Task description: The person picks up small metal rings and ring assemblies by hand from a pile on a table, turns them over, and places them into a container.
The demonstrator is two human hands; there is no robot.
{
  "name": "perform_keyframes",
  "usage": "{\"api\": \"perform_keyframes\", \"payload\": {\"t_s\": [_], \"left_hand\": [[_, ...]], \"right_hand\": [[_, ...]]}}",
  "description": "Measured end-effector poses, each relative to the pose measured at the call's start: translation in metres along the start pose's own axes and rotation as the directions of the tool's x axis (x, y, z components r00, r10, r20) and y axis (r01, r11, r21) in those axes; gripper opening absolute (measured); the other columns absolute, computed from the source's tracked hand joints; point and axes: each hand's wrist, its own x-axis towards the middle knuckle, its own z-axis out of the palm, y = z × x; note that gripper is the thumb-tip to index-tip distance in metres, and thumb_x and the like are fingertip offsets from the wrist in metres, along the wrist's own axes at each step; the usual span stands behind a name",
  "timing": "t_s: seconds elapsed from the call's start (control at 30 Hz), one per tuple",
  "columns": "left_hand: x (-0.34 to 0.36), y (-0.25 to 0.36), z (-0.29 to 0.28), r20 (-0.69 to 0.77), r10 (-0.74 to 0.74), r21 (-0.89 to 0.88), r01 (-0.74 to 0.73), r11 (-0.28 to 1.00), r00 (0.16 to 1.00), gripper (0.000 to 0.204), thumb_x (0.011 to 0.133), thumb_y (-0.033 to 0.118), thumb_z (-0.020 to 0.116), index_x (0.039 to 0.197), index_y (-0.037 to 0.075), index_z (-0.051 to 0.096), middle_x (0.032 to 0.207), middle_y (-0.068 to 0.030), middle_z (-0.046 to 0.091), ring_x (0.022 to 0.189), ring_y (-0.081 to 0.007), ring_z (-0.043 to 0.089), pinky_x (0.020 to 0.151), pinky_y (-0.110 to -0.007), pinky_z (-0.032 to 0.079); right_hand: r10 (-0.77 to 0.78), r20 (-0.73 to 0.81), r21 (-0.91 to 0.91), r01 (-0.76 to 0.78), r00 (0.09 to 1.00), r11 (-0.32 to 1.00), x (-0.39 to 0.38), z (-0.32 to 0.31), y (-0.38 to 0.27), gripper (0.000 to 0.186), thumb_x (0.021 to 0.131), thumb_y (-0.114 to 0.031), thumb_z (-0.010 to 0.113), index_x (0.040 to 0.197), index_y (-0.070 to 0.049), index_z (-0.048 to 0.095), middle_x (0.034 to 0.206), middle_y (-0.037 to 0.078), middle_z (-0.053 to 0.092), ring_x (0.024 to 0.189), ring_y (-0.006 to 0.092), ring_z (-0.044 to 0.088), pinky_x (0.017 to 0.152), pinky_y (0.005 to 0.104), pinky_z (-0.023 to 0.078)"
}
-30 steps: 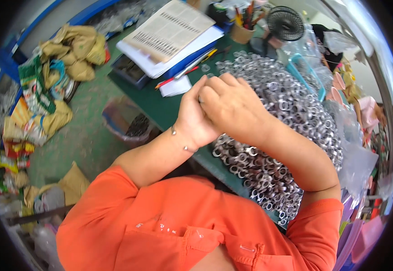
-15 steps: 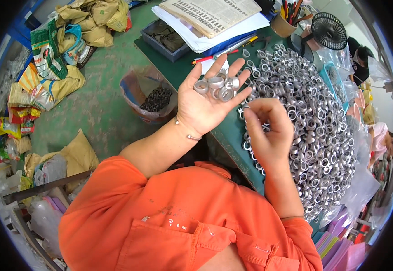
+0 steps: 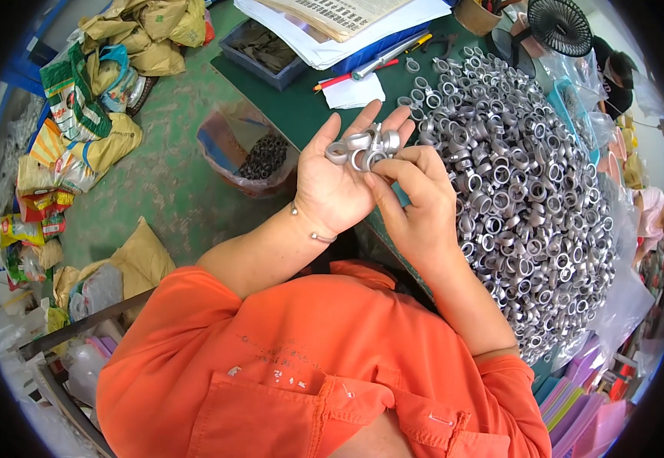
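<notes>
My left hand is palm up with fingers spread, holding several silver metal rings loose on it. My right hand reaches over from the right, curled, with thumb and index fingertips pinched at one ring on the lower edge of that handful. A large heap of similar rings covers the right part of the green tabletop, beside and beyond my right hand.
Papers, a grey-blue tray, pens and a black fan lie at the back. A bagged bin is below the table's left edge, piled sacks farther left. Another person is at the upper right.
My hands, clasped a second ago, have separated, showing the rings in my left palm. Since half a second ago my right hand has moved left and up onto the handful.
</notes>
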Motion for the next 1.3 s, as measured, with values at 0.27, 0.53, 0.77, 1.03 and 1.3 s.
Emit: {"api": "perform_keyframes", "payload": {"t_s": [0.27, 0.53, 0.77, 1.03, 1.3], "left_hand": [[-0.003, 0.0, -0.002, -0.044, -0.025, -0.019, 0.024, 1.0, 0.999, 0.049, 0.091, 0.036, 0.033, 0.131, 0.008, 0.031, 0.14, -0.0178, 0.022, 0.13, -0.0311, 0.022, 0.105, -0.046, 0.021], [-0.005, -0.005, 0.005, -0.036, -0.033, -0.026, 0.032, 0.999, 0.999, 0.048, 0.091, 0.037, 0.033, 0.13, 0.009, 0.034, 0.14, -0.0171, 0.023, 0.13, -0.0315, 0.021, 0.104, -0.047, 0.022], [-0.008, -0.001, 0.006, 0.002, -0.04, -0.085, 0.04, 0.996, 0.999, 0.049, 0.09, 0.037, 0.034, 0.13, 0.008, 0.035, 0.141, -0.0164, 0.022, 0.131, -0.0323, 0.019, 0.104, -0.049, 0.019], [-0.01, -0.005, 0.005, -0.058, -0.013, -0.052, 0.01, 0.999, 0.998, 0.047, 0.091, 0.037, 0.034, 0.126, 0.006, 0.037, 0.141, -0.0186, 0.019, 0.13, -0.0333, 0.019, 0.105, -0.049, 0.019], [-0.016, 0.003, -0.015, -0.333, -0.09, 0.235, 0.175, 0.956, 0.939, 0.024, 0.09, 0.025, 0.046, 0.101, 0.006, 0.055, 0.102, -0.0114, 0.058, 0.084, -0.0202, 0.058, 0.073, -0.035, 0.05]], "right_hand": [[0.058, -0.062, 0.087, -0.052, 0.996, 0.995, 0.0, -0.014, 0.005, 0.016, 0.073, 0.002, 0.063, 0.087, 0.0, 0.056, 0.077, 0.011, 0.054, 0.063, 0.0233, 0.055, 0.056, 0.0297, 0.046], [0.205, 0.011, 0.13, -0.205, 0.979, 0.97, 0.003, -0.009, 0.006, 0.012, 0.071, 0.001, 0.066, 0.082, 0.0, 0.06, 0.079, 0.01, 0.052, 0.067, 0.0203, 0.055, 0.056, 0.0278, 0.045], [-0.026, -0.03, -0.012, 0.025, 0.999, 1.0, 0.001, -0.016, 0.01, 0.023, 0.068, 0.007, 0.062, 0.088, -0.003, 0.056, 0.088, 0.012, 0.052, 0.079, 0.025, 0.053, 0.062, 0.0309, 0.045], [0.126, -0.067, -0.135, -0.134, 0.99, 0.982, -0.002, -0.013, 0.008, 0.041, 0.059, -0.013, 0.077, 0.089, -0.003, 0.05, 0.084, 0.011, 0.052, 0.078, 0.0265, 0.051, 0.064, 0.0346, 0.042], [0.25, -0.041, 0.119, -0.244, 0.967, 0.963, -0.008, -0.009, 0.011, 0.035, 0.065, -0.002, 0.07, 0.095, -0.002, 0.052, 0.092, 0.01, 0.057, 0.072, 0.0169, 0.061, 0.058, 0.0263, 0.048]]}}
